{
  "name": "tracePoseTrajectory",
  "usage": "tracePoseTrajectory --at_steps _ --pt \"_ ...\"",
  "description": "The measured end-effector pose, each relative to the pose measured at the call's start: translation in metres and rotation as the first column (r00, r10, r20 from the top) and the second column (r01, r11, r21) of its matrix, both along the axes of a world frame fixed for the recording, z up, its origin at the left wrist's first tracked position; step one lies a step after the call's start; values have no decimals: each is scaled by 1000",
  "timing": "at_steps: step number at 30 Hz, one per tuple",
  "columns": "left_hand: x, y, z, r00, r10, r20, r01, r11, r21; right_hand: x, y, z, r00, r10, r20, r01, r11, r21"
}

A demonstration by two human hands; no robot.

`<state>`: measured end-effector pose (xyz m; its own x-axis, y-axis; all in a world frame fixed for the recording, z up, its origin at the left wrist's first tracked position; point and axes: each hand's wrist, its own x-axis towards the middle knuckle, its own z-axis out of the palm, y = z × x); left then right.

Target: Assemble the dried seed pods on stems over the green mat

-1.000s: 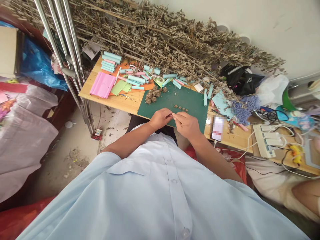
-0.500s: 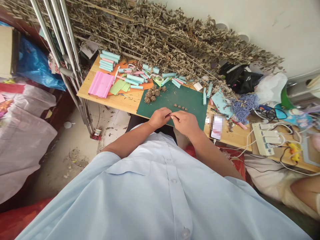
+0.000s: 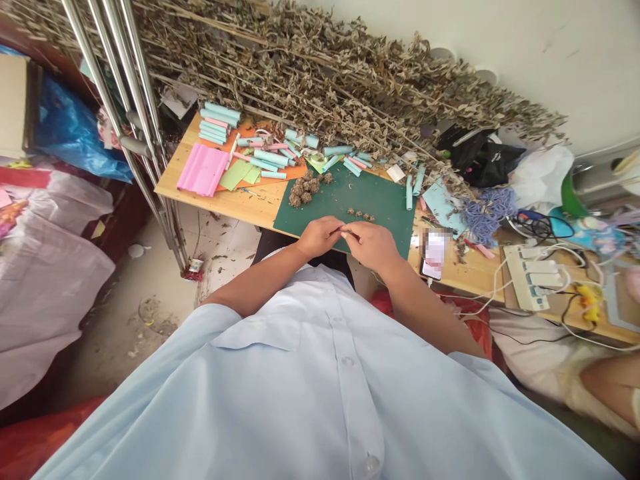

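My left hand point(image 3: 320, 236) and my right hand point(image 3: 369, 243) meet fingertip to fingertip over the front edge of a green mat point(image 3: 380, 190). Both are closed in a pinch, and whatever lies between the fingertips is too small to make out. Beyond my left hand, a pile of large brown balls point(image 3: 304, 189) rests on the mat. Several smaller brown clumps point(image 3: 361, 215) sit in a short row just past my right hand.
Blue paper rolls point(image 3: 271, 159) and a pink sheet point(image 3: 201, 169) lie on the wooden table point(image 3: 240, 205). Dried stalks point(image 3: 320, 73) stretch behind. Right are a phone point(image 3: 434, 256) and a power strip point(image 3: 528, 279). Metal poles point(image 3: 145, 127) stand left. Another person's leg point(image 3: 613, 383) shows right.
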<state>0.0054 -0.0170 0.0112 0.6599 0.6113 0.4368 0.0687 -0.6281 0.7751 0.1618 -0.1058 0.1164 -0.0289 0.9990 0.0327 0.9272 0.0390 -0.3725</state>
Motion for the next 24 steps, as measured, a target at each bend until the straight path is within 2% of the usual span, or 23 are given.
tracePoseTrajectory --at_steps 3,8,12,16,20,24 --pt "1 0 -1 1000 31 -1 -31 999 -4 5 -3 2 995 -13 -95 21 996 84" --pt "4 -1 -4 998 69 15 -69 997 -28 33 -5 -7 965 -157 -211 195 965 175" --pt "6 -1 -4 996 92 23 -91 994 -55 70 -4 -35 908 -359 -215 401 895 195" --pt "6 0 0 995 95 4 -94 993 -72 95 -5 -66 838 -492 -236 528 840 122" --pt "5 0 4 995 97 -11 -98 993 -63 93 -4 -82 831 -499 -246 524 850 48" --pt "4 -1 6 995 102 -8 -102 993 -61 81 -1 -82 819 -540 -197 555 831 32"
